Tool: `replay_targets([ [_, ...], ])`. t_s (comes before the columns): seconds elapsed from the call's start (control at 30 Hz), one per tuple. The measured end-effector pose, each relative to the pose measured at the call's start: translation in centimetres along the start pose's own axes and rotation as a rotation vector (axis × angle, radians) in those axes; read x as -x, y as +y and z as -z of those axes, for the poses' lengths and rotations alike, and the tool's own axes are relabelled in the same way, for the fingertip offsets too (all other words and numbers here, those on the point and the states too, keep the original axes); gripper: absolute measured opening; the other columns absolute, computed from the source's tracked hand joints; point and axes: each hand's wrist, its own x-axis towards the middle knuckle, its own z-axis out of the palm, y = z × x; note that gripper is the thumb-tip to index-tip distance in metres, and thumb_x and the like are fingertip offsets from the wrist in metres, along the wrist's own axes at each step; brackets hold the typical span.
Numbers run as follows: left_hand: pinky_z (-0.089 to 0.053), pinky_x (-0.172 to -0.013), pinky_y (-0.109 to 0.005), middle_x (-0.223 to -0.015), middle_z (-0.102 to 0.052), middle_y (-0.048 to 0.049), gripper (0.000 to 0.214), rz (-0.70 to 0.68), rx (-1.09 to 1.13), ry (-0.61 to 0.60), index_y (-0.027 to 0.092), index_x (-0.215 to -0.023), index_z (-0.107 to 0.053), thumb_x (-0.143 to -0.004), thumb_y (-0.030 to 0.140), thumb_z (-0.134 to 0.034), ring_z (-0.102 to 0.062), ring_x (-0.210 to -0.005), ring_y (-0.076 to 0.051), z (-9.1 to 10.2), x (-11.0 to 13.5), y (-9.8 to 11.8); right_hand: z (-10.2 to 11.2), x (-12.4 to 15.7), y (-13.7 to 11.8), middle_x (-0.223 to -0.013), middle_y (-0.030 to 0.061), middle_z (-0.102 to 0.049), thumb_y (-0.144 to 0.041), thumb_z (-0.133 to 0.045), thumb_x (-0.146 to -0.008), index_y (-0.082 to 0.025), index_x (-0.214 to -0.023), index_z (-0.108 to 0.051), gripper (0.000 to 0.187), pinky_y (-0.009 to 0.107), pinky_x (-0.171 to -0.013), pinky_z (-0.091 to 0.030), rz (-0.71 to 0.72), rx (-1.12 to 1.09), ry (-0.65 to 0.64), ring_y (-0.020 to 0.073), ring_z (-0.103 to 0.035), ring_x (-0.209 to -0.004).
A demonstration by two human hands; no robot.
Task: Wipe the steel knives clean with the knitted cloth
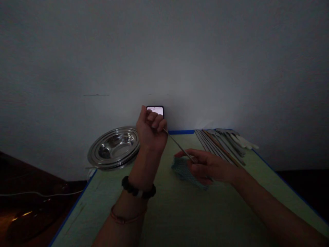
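My left hand point(151, 131) is raised over the green table point(164, 212), its fingers closed round the upper end of a thin metal skewer point(177, 145) that slants down to the right. My right hand point(205, 166) lies lower, fingers pinched on the skewer's lower part, and rests over a bluish scrubbing cloth point(183, 169) on the table. A dark bead bracelet and a thin cord band circle my left wrist.
A stack of steel bowls point(114, 147) sits at the table's far left corner. Several skewers and flat utensils point(222, 142) lie in a row at the far right. A lit phone point(155, 110) leans against the grey wall. The scene is dim.
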Motion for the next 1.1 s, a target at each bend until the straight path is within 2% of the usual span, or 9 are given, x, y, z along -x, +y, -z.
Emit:
replay_targets([
  [0.13,-0.053,-0.072,-0.031,-0.082,-0.068,-0.0079,0.039,0.252,-0.334,-0.135,0.017,-0.102,-0.051,-0.094,0.050,-0.031,-0.066,-0.080,-0.019,-0.3,1.0,-4.7,0.7,2.3,1.2,-0.048,-0.0122,-0.028,-0.044,-0.047,-0.088,-0.020,-0.111,-0.052,0.033,0.018,-0.033,-0.021,0.037,0.107,0.417,0.0049,-0.025,-0.035],
  [0.23,-0.047,-0.090,-0.036,-0.104,-0.069,-0.0102,0.050,0.289,-0.722,-0.347,0.018,-0.130,-0.037,-0.086,0.035,-0.056,-0.063,-0.099,-0.022,-0.1,2.2,-7.4,2.1,3.7,1.7,-0.050,-0.0097,-0.034,-0.046,-0.044,-0.089,-0.019,-0.113,-0.053,0.037,0.021,-0.037,-0.028,0.084,0.367,0.655,0.0080,-0.032,-0.039],
  [0.3,-0.048,-0.087,-0.037,-0.097,-0.071,-0.0096,0.055,0.284,-0.918,-0.481,0.018,-0.135,-0.034,-0.086,0.029,-0.056,-0.066,-0.092,-0.022,0.0,2.8,-8.4,2.9,4.3,2.0,-0.059,-0.0038,-0.048,-0.042,-0.045,-0.089,-0.019,-0.110,-0.056,0.033,0.026,-0.049,-0.039,0.101,0.597,0.732,0.0124,-0.047,-0.053],
  [0.37,-0.051,-0.079,-0.035,-0.087,-0.073,-0.0081,0.044,0.265,-1.062,-0.515,0.017,-0.127,-0.044,-0.087,0.030,-0.053,-0.068,-0.083,-0.021,0.0,3.0,-8.6,3.2,4.6,2.1,-0.075,0.0033,-0.059,-0.037,-0.045,-0.089,-0.019,-0.104,-0.059,0.027,0.031,-0.064,-0.043,0.094,0.788,0.753,0.0182,-0.056,-0.073],
  [0.43,-0.053,-0.070,-0.032,-0.078,-0.072,-0.0062,0.028,0.249,-1.149,-0.436,0.016,-0.110,-0.056,-0.087,0.032,-0.053,-0.068,-0.073,-0.020,-0.2,2.9,-8.6,3.2,4.7,2.0,-0.082,0.0070,-0.063,-0.035,-0.045,-0.089,-0.018,-0.100,-0.060,0.025,0.033,-0.069,-0.043,0.056,0.869,0.745,0.0207,-0.057,-0.080],
  [0.67,-0.052,-0.062,-0.024,-0.061,-0.063,-0.0005,0.010,0.277,-1.161,-0.238,0.016,-0.082,-0.055,-0.083,0.026,-0.054,-0.063,-0.058,-0.013,0.5,0.3,-10.0,4.3,5.8,1.3,-0.073,0.0014,-0.062,-0.046,-0.026,-0.095,-0.019,-0.091,-0.060,0.044,0.025,-0.055,-0.039,0.114,0.636,0.625,0.0112,-0.053,-0.057],
  [0.8,-0.050,-0.049,-0.024,-0.056,-0.059,0.0005,0.009,0.446,-1.170,-0.286,0.016,-0.074,-0.055,-0.081,0.022,-0.054,-0.057,-0.047,-0.012,1.6,-1.3,-11.3,6.3,7.0,2.6,-0.096,0.0067,-0.066,-0.039,-0.026,-0.097,-0.020,-0.100,-0.061,0.041,0.033,-0.078,-0.045,0.227,0.737,0.799,0.0166,-0.059,-0.087],
  [0.9,-0.048,-0.043,-0.023,-0.050,-0.058,0.0016,0.008,0.544,-1.260,-0.316,0.016,-0.071,-0.055,-0.078,0.019,-0.056,-0.056,-0.042,-0.012,2.2,-2.0,-12.2,7.4,7.6,3.8,-0.103,0.0084,-0.065,-0.032,-0.036,-0.094,-0.019,-0.105,-0.061,0.031,0.038,-0.091,-0.043,0.257,0.901,0.771,0.0190,-0.056,-0.102],
  [1.1,-0.049,-0.043,-0.024,-0.053,-0.063,-0.0009,0.019,0.681,-1.443,-0.391,0.018,-0.067,-0.050,-0.084,0.022,-0.046,-0.059,-0.041,-0.013,3.6,-3.1,-14.3,8.1,8.0,5.4,-0.136,0.0113,-0.048,-0.040,-0.054,-0.085,-0.019,-0.120,-0.058,0.041,0.048,-0.105,-0.033,0.045,1.212,0.671,0.0273,-0.037,-0.129],
])
